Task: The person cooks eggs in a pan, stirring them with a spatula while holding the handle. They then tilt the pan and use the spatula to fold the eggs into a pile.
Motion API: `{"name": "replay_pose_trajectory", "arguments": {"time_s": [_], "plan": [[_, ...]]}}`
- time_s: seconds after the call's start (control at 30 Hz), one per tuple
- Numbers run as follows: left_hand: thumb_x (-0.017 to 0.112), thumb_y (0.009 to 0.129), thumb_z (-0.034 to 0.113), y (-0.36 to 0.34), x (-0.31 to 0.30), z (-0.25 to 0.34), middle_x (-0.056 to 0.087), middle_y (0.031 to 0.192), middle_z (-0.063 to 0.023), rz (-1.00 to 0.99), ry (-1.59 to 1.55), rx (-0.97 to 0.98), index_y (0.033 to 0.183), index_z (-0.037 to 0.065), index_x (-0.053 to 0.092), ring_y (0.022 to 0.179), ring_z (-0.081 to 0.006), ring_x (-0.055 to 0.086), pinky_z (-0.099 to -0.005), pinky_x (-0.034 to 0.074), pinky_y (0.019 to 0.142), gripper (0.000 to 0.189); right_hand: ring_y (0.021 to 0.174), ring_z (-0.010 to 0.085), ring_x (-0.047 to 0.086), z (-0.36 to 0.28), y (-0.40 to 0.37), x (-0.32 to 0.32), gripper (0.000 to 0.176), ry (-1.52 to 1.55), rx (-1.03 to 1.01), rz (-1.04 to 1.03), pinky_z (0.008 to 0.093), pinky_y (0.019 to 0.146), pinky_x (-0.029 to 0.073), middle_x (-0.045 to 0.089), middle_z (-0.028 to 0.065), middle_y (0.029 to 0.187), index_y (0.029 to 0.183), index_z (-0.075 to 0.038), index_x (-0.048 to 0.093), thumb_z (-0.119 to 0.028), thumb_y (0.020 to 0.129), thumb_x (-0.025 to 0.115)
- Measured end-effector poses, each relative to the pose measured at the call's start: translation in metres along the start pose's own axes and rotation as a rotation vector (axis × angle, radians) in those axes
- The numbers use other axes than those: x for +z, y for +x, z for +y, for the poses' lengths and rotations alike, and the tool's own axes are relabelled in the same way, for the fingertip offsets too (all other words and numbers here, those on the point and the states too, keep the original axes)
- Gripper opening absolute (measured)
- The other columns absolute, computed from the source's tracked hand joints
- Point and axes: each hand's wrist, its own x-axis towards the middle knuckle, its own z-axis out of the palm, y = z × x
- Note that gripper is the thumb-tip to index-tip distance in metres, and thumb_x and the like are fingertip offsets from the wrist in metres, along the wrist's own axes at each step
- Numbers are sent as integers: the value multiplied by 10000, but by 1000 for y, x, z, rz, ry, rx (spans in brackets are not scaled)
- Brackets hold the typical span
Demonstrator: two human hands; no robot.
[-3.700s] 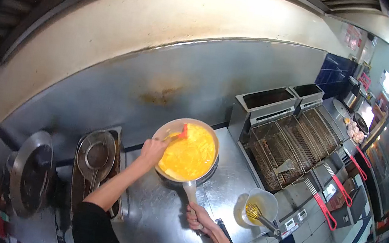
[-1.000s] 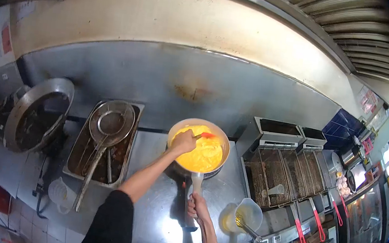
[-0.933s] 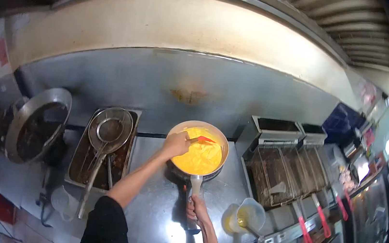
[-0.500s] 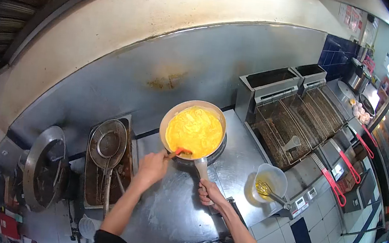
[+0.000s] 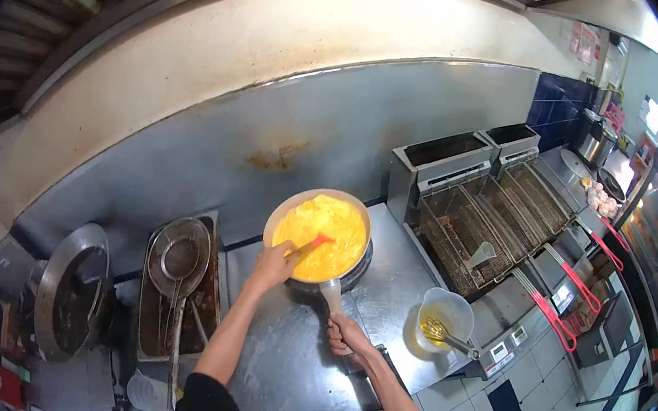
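Observation:
My left hand (image 5: pixel 274 266) is closed round the wooden handle of a spatula with a red head (image 5: pixel 322 241). The head sits in soft yellow scrambled egg (image 5: pixel 344 225), which spreads over the bottom of a beige frying pan (image 5: pixel 276 214). Lower down, my right hand (image 5: pixel 347 336) wraps round the pan's pale handle (image 5: pixel 331 294). The pan rests tilted over a dark round burner (image 5: pixel 360 268), partly hidden beneath it. To the right stands a translucent plastic jug (image 5: pixel 460 308) with yellow liquid and a whisk (image 5: pixel 444 335) leaning in it.
Deep fryers with wire baskets (image 5: pixel 465 230) and pink handles (image 5: pixel 553 323) take up the right side. On the left are a tray (image 5: pixel 141 343) holding strainers (image 5: pixel 181 260) and a large wok (image 5: pixel 51 295). A steel splashback (image 5: pixel 212 150) stands behind the steel counter (image 5: pixel 267 379).
The spatula's red head has moved from the pan's near edge up toward the middle of the egg. My left hand went with it. The whole view has shifted slightly.

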Motion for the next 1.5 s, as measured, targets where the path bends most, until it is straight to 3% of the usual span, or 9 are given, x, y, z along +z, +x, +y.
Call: {"name": "replay_pose_trajectory", "arguments": {"time_s": [0.33, 0.47, 0.63, 0.73, 0.83, 0.93, 1.0, 1.47, 1.5], "plan": [[696, 836, 296, 1, -9, -31, 705, 1010, -198, -52, -52, -98, 1105, 74, 693, 993, -349, 668, -429, 507, 838, 349, 396, 77, 303, 11, 3, 10, 265, 30, -41, 29, 255, 354, 237, 339, -43, 562, 906, -120, 440, -358, 1021, 465], [697, 828, 303, -3, -32, -44, 715, 981, -182, -120, -137, 175, 1089, 139, 721, 988, -323, 681, -391, 512, 866, 310, 399, 75, 291, 6, 2, 11, 279, 58, -44, 31, 255, 355, 231, 346, -38, 576, 908, -118, 442, -372, 1019, 471], [707, 816, 259, 12, -10, -50, 712, 1016, -175, -125, -58, -51, 1096, 136, 719, 987, -337, 677, -396, 514, 854, 306, 526, 135, 477, 23, 7, 5, 388, -75, -135, 82, 278, 469, 392, 487, 16, 662, 1009, -83, 517, -443, 1039, 375], [690, 822, 253, -1, -28, -7, 711, 1025, -167, -104, -87, -22, 1114, 140, 714, 1003, -342, 668, -413, 513, 853, 314, 755, 148, 579, 43, -24, -43, 445, -533, -215, 192, 306, 717, 473, 614, 60, 803, 1030, -27, 592, -380, 1054, 323], [680, 828, 261, -7, -53, -15, 690, 1015, -221, -198, 26, -34, 1112, 116, 711, 1016, -369, 653, -442, 510, 873, 321, 843, 228, 674, 69, -97, -84, 423, -1126, -250, 534, 384, 785, 521, 683, 145, 841, 1038, -14, 668, -412, 942, 564], [651, 848, 279, 3, -45, -4, 688, 1020, -219, -87, 52, -159, 1121, 112, 701, 1014, -378, 648, -457, 506, 877, 323, 695, 264, 684, 121, -91, -120, 464, -1252, -68, 522, 364, 668, 531, 674, 145, 722, 1024, 35, 602, -417, 922, 620], [639, 853, 279, -9, -34, 0, 689, 1017, -217, -127, 50, -116, 1128, 113, 691, 1006, -377, 650, -457, 506, 875, 326, 512, 151, 652, 143, -64, -130, 384, -760, -23, 438, 294, 470, 497, 644, 88, 606, 946, 39, 557, -329, 926, 666], [627, 842, 194, -1, -33, 6, 686, 954, -246, -134, 24, 23, 1063, 91, 694, 951, -389, 661, -464, 514, 833, 253, 648, 407, 631, 147, -61, -114, 319, -1051, -301, 699, 459, 617, 490, 610, 220, 655, 825, 52, 554, -225, 848, 708], [605, 872, 229, 4, -36, 5, 684, 990, -231, -138, 85, -19, 1132, 112, 663, 965, -407, 648, -471, 510, 839, 291, 615, 327, 650, 159, -54, -124, 299, -1064, -292, 720, 409, 602, 508, 640, 181, 661, 870, 30, 603, -252, 857, 701]]}}
